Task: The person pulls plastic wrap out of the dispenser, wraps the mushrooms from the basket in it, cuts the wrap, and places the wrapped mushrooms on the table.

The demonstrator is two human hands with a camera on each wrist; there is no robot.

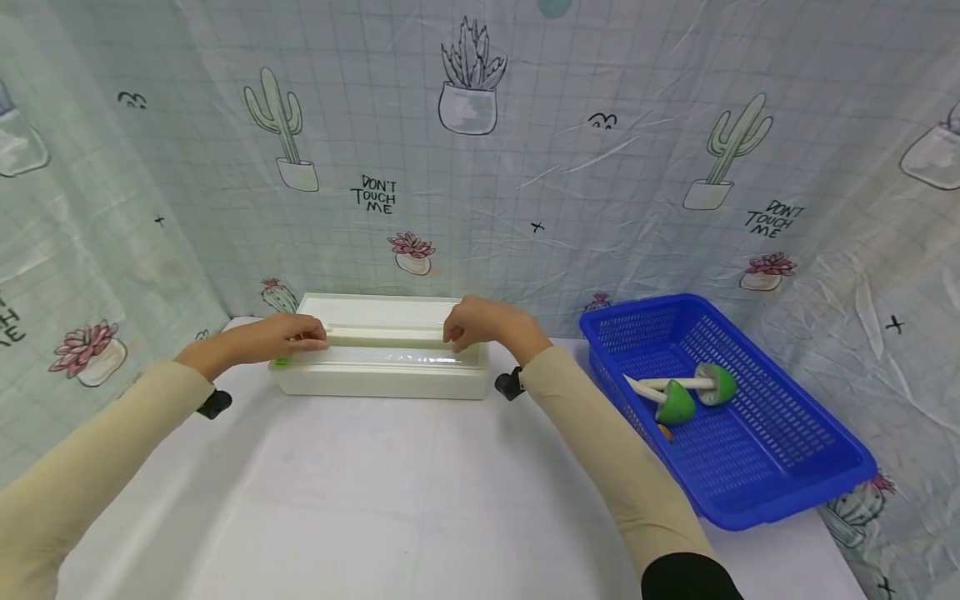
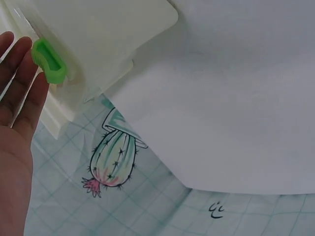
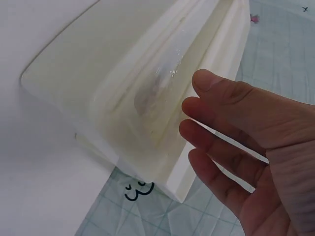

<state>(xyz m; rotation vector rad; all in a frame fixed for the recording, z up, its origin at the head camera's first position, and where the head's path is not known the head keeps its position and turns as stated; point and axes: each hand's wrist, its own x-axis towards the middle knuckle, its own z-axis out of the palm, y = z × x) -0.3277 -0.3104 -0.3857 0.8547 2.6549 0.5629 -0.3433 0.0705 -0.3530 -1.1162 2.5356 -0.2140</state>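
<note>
A long white cling film dispenser [image 1: 382, 383] lies at the back of the table, its white lid [image 1: 378, 308] tipped back. Clear, shiny film [image 1: 408, 356] shows along its opening. Over the left end hovers my left hand [image 1: 281, 337]; several of its fingers extend beside a green slider [image 2: 50, 61], while its thumb is out of the left wrist view. My right hand [image 1: 483, 323] bends over the right end, thumb and index fingertips close together above the film. I cannot tell whether either hand pinches the transparent film.
A blue plastic basket [image 1: 772, 492] stands to the right, holding two green-capped toy mushrooms [image 1: 677, 403] and a small orange piece [image 1: 665, 433]. White cloth covers the table [image 1: 360, 500]. Behind it hangs a cactus-print curtain [image 1: 525, 167], right against the table's back edge.
</note>
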